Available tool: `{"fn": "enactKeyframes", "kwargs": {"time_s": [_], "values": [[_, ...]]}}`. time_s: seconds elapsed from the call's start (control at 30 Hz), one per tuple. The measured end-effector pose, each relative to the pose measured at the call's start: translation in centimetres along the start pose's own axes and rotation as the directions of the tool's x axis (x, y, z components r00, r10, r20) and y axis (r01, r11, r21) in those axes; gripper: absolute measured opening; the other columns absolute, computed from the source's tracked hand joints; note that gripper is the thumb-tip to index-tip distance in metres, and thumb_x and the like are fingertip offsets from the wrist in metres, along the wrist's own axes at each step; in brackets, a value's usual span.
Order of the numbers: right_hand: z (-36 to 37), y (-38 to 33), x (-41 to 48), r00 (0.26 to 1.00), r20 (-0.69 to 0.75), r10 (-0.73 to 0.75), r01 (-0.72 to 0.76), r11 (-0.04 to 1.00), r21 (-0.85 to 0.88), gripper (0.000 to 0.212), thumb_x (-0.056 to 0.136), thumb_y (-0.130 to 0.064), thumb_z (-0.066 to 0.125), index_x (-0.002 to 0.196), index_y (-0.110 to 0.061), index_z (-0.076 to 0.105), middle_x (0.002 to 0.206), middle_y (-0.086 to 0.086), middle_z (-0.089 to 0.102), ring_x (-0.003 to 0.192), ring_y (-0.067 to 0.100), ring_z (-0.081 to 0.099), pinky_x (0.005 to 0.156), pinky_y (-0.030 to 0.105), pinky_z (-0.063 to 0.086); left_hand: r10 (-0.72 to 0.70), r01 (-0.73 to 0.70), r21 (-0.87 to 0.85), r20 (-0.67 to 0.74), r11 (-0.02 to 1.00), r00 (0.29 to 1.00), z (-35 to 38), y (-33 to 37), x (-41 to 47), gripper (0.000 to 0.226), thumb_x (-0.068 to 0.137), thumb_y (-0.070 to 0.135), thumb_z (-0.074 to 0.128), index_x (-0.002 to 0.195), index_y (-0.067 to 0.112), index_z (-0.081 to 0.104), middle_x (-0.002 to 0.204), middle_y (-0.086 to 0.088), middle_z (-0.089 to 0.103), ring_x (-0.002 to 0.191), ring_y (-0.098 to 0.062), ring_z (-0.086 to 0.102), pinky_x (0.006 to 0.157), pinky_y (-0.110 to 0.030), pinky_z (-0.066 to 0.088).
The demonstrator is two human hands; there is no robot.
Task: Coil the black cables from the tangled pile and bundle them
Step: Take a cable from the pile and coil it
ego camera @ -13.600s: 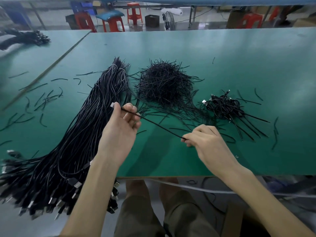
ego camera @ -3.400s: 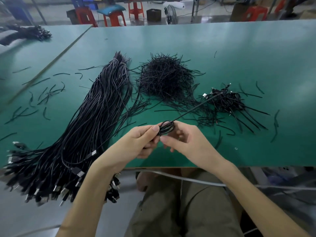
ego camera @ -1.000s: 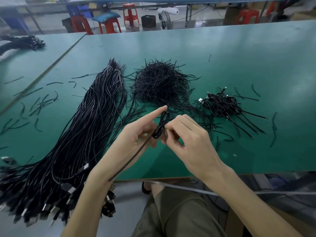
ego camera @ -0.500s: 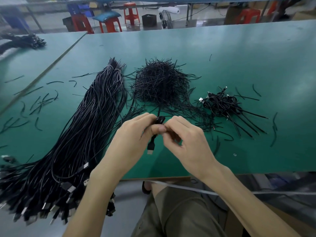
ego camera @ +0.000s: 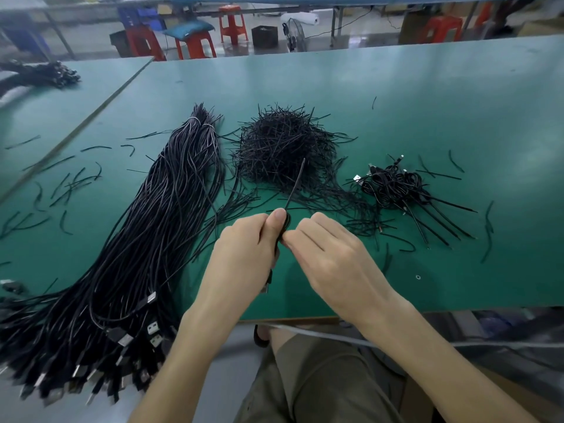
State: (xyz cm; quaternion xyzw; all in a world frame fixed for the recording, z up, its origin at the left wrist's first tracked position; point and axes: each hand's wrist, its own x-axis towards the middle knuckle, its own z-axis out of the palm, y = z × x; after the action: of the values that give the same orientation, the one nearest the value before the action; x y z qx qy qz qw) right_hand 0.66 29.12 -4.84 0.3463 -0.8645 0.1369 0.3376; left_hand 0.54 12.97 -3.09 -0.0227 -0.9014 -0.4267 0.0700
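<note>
A long sheaf of black USB cables (ego camera: 152,239) lay on the green table mat (ego camera: 396,102), running from the near-left edge toward the far middle, plugs nearest. The left hand (ego camera: 244,257) pinched a small coiled black cable (ego camera: 286,222) under its thumb above the mat's near part. A thin black tie strand (ego camera: 296,184) rose from it, pointing away. The right hand (ego camera: 332,261) pinched the coil's other side, its fingertips against the left's. Finished black bundles (ego camera: 393,187) lay to the right.

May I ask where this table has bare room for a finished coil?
Bare: the far half of the table, beyond the tie heap, and the near edge right of the right hand. Crowded: from the cable bundle to the coiled pile.
</note>
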Motion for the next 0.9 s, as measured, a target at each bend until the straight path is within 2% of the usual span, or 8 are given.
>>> {"fn": "enactKeyframes", "kwargs": {"time_s": [0.2,0.3,0.37,0.43,0.5,0.6,0.73,0.9], "values": [[-0.3,0.4,-0.7,0.994,-0.004,0.108,-0.107,0.988,0.111,0.012,0.101,-0.015,0.064,0.103,-0.005,0.069,0.093,0.006,0.063,0.084,0.026,0.057,0.079,0.042,0.053,0.019,-0.013,-0.209,0.027,0.978,0.999,0.2,-0.2,0.2,0.05,0.098,0.054,0.052,0.062,0.02,0.059,0.046,0.003,0.05,0.036,-0.012,0.044,0.036,-0.022,0.036],[-0.8,0.5,-0.4,0.988,0.031,0.15,-0.151,0.987,0.054,0.044,0.09,-0.018,0.077,0.13,-0.01,0.062,0.125,0.008,0.06,0.112,0.029,0.056,0.098,0.042,0.048,0.003,0.01,-0.228,0.056,0.974,0.998,-0.1,-0.4,0.6,0.04,0.095,0.055,0.049,0.068,0.033,0.068,0.049,0.007,0.052,0.04,-0.01,0.043,0.04,-0.026,0.038],[-0.8,0.6,-0.2,0.984,0.108,0.138,-0.13,0.988,-0.079,0.066,0.083,-0.001,0.073,0.143,-0.021,0.055,0.144,0.004,0.053,0.13,0.03,0.048,0.106,0.044,0.041,0.011,0.014,-0.182,0.137,0.983,0.99,-0.2,-0.7,0.9,0.044,0.102,0.044,0.051,0.061,0.039,0.068,0.049,0.009,0.052,0.044,-0.009,0.039,0.047,-0.025,0.034],[-0.5,0.8,-0.4,0.977,0.157,0.144,-0.125,0.985,-0.122,0.067,0.079,0.005,0.068,0.14,-0.023,0.058,0.138,-0.001,0.06,0.131,0.029,0.05,0.107,0.046,0.034,0.001,0.044,-0.184,0.238,0.982,0.971,-0.4,-1.0,0.7,0.04,0.102,0.039,0.055,0.067,0.028,0.072,0.052,0.005,0.055,0.046,-0.008,0.039,0.049,-0.024,0.031],[-0.3,1.3,-0.7,0.979,0.133,0.154,-0.14,0.984,-0.109,0.049,0.083,0.0,0.073,0.129,-0.017,0.067,0.113,-0.003,0.071,0.112,0.026,0.062,0.101,0.044,0.034,0.005,0.053,-0.189,0.297,0.981,0.955,-0.8,-1.1,0.5,0.032,0.103,0.037,0.056,0.082,0.023,0.076,0.062,0.001,0.065,0.051,-0.008,0.046,0.051,-0.023,0.034],[-0.4,3.3,-0.4,0.962,0.131,0.241,-0.233,0.97,-0.069,0.039,0.086,-0.009,0.077,0.124,-0.009,0.07,0.097,0.004,0.075,0.089,0.026,0.069,0.089,0.043,0.048,-0.081,0.124,-0.28,0.161,0.952,0.984,-1.9,-2.3,1.1,0.029,0.106,0.033,0.051,0.102,0.023,0.078,0.087,0.003,0.077,0.068,-0.009,0.066,0.053,-0.02,0.045],[-0.6,7.9,-0.3,0.853,0.179,0.489,-0.484,0.872,-0.075,0.038,0.091,-0.018,0.072,0.126,-0.003,0.068,0.107,0.014,0.074,0.099,0.029,0.067,0.091,0.04,0.051,-0.165,0.205,0.131,-0.267,0.97,0.949,-3.2,-5.3,2.4,0.027,0.106,0.033,0.051,0.114,0.016,0.07,0.103,-0.001,0.066,0.083,-0.016,0.061,0.07,-0.029,0.047],[0.4,12.4,-2.2,0.706,0.087,0.703,-0.686,0.709,-0.164,0.039,0.096,-0.023,0.068,0.127,0.001,0.066,0.106,0.014,0.058,0.11,0.031,0.052,0.089,0.044,0.051,-0.297,0.358,0.493,-0.2,0.793,0.934,-2.8,-7.3,2.7,0.036,0.101,0.037,0.062,0.118,0.005,0.059,0.118,-0.014,0.054,0.109,-0.032,0.053,0.082,-0.043,0.05]]}}
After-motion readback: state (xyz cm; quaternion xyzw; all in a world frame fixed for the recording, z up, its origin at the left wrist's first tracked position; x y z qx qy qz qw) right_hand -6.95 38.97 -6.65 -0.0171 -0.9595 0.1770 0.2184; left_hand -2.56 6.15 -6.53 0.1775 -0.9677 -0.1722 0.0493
